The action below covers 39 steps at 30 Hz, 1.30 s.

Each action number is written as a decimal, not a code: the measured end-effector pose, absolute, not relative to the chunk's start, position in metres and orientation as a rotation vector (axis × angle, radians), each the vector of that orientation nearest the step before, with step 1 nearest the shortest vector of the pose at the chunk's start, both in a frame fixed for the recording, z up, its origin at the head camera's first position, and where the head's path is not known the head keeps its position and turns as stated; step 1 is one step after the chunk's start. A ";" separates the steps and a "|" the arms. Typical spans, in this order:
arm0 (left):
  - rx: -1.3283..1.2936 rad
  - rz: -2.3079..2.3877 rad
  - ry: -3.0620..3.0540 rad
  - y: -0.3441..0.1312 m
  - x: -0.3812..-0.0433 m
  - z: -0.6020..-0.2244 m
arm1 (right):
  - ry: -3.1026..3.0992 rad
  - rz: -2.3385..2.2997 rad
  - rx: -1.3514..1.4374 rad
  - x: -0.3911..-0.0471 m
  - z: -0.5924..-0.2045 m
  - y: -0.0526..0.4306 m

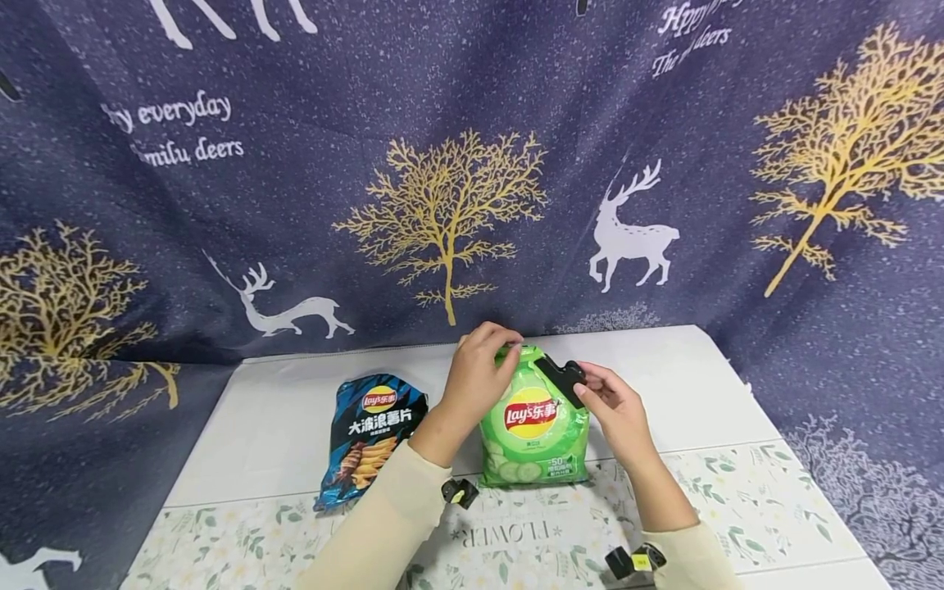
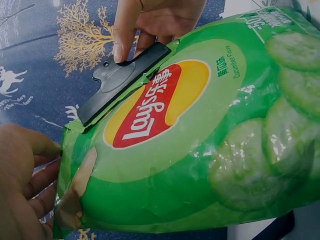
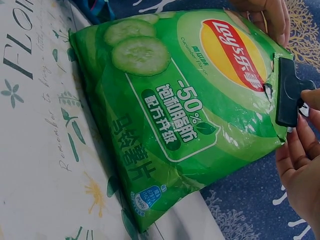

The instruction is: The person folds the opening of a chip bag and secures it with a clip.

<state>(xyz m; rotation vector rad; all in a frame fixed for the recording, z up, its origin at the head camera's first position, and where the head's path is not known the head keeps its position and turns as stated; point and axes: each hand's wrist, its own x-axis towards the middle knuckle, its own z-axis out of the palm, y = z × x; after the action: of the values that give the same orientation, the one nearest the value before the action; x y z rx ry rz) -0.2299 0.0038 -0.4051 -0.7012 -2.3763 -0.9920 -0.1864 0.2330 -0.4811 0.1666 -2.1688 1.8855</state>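
At the top of a green chip bag [image 1: 531,465] set on the white table [image 1: 258,426], the right hand [image 1: 623,418] pinches a black clip [image 1: 562,382] astride the edge's right part, while the left hand [image 1: 478,373] pinches the upper left corner, seemingly to steady it. Left of this bag lies a blue chip bag [image 1: 378,422]; both are opaque, their contents hidden.

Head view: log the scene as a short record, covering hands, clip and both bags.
left hand: holds the green bag at its top left corner
right hand: pinches the black clip
black clip: across part of the green bag's top edge
green bag: Lay's, cucumber flavor
blue bag: on the table, left of the green bag, untouched by either hand
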 end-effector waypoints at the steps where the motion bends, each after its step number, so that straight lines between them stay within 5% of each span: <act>1: -0.700 -0.994 -2.374 0.004 -0.230 -0.405 | -2.170 1.885 0.166 -0.186 -0.481 0.233; 39: -0.493 -1.234 -2.391 -0.013 -0.231 -0.426 | -2.152 1.896 0.153 -0.188 -0.483 0.234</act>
<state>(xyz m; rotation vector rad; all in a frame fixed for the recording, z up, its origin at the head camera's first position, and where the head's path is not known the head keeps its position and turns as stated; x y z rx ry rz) -0.2311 -0.0133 -0.4262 -0.4927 -2.3908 -1.2340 -0.1881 0.2341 -0.4833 0.1531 -2.1518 1.8957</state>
